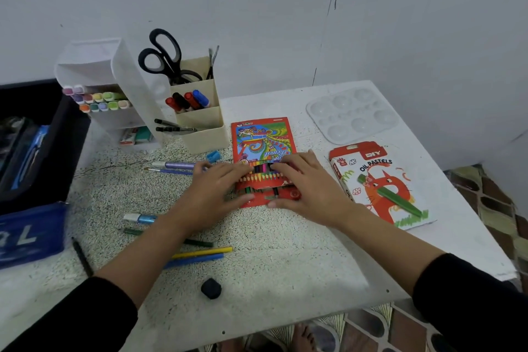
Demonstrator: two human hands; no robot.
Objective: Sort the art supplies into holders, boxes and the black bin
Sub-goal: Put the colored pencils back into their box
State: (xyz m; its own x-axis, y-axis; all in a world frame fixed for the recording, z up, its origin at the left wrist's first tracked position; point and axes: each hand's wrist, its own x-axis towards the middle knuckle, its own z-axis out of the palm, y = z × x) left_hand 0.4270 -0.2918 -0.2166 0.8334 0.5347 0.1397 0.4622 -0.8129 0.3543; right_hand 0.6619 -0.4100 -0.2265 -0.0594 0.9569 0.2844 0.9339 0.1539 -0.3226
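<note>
The flat red cardboard box of colour pencils [263, 140] lies on the speckled white table [285, 280], its long axis running away from the person. The left hand [217, 188] and right hand [308, 183] press flat fingers on its near end, clasping nothing. A loose yellow pencil [205, 251] and a blue pencil [197, 260] lie beside the left forearm, nearer that hand.

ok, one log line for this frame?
step: colour pencil box | left hand: pressing box, left side | right hand: pressing box, right side | loose: yellow pencil, blue pencil on table | oil pastels box: untouched
</note>
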